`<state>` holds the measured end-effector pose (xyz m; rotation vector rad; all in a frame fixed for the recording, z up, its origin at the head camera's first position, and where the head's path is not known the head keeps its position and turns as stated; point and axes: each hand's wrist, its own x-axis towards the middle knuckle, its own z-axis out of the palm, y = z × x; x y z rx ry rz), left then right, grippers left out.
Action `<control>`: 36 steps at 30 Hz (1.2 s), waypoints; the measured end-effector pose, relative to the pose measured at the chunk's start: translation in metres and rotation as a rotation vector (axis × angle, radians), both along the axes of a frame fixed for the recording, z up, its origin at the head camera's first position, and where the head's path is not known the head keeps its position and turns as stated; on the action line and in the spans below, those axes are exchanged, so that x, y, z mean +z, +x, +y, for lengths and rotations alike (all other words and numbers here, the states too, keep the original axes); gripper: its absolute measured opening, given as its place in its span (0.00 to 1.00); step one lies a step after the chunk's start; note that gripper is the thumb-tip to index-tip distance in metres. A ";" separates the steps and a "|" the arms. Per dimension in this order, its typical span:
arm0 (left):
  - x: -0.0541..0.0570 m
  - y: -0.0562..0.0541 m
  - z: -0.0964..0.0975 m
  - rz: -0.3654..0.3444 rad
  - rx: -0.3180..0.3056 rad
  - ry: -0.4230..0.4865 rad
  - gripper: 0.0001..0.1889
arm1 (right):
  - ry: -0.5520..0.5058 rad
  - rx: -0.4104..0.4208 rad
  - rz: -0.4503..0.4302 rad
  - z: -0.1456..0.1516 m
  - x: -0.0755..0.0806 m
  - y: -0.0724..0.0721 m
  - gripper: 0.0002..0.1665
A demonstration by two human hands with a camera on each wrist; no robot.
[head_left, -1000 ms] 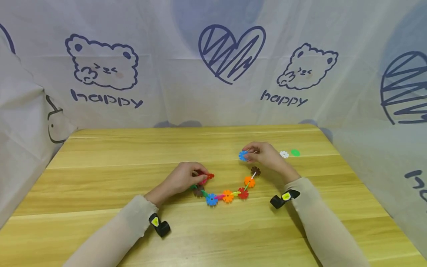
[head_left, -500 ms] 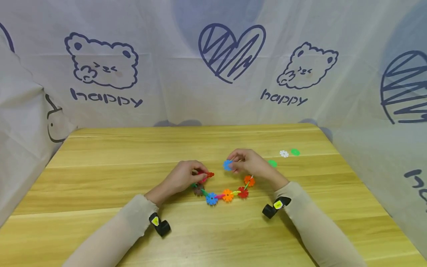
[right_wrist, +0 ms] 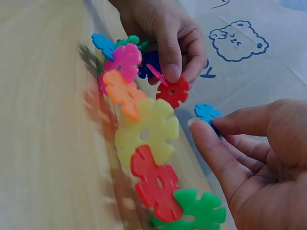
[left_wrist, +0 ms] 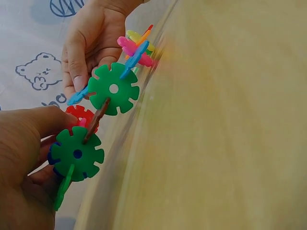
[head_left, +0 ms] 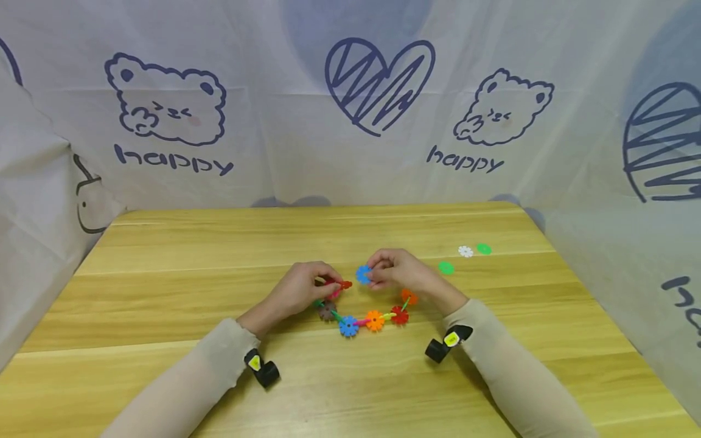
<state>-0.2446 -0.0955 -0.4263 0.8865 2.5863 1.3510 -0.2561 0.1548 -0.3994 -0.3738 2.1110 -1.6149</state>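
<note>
My left hand (head_left: 298, 289) grips one end of a chain of interlocking plastic snowflake discs, its thumb and finger at the red disc (right_wrist: 173, 92). In the head view the chain curves towards me, past a blue disc (head_left: 348, 326), an orange disc (head_left: 375, 320) and another red disc (head_left: 400, 315). My right hand (head_left: 402, 272) pinches a loose blue snowflake disc (head_left: 363, 275) between thumb and finger. That disc is close to the held red one, with a small gap between them. The right hand hides the chain's other end in the head view.
At the back right of the wooden table (head_left: 164, 365) lie a white disc (head_left: 465, 251), a green disc (head_left: 484, 249) and a nearer green one (head_left: 446, 267). A printed cloth (head_left: 274, 140) hangs behind the table.
My right hand has carried the blue disc left and slightly towards me, close to the red disc. The loose green disc behind that hand has come into view. My left hand has stayed nearly still.
</note>
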 end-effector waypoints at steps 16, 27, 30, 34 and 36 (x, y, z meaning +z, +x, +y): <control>0.003 0.001 0.000 0.033 -0.019 0.018 0.05 | 0.023 0.070 -0.017 -0.004 -0.004 0.003 0.09; 0.002 0.001 0.000 0.040 -0.032 0.023 0.05 | -0.013 0.093 -0.036 -0.004 -0.005 0.004 0.09; 0.001 0.001 0.001 0.051 -0.042 0.032 0.04 | -0.019 0.090 -0.043 -0.006 -0.005 0.005 0.08; 0.000 0.002 0.001 0.061 -0.073 0.080 0.03 | -0.017 0.077 -0.050 -0.008 -0.005 0.005 0.06; 0.000 0.002 0.001 0.076 -0.089 0.096 0.04 | -0.017 0.061 -0.052 -0.009 -0.005 0.006 0.05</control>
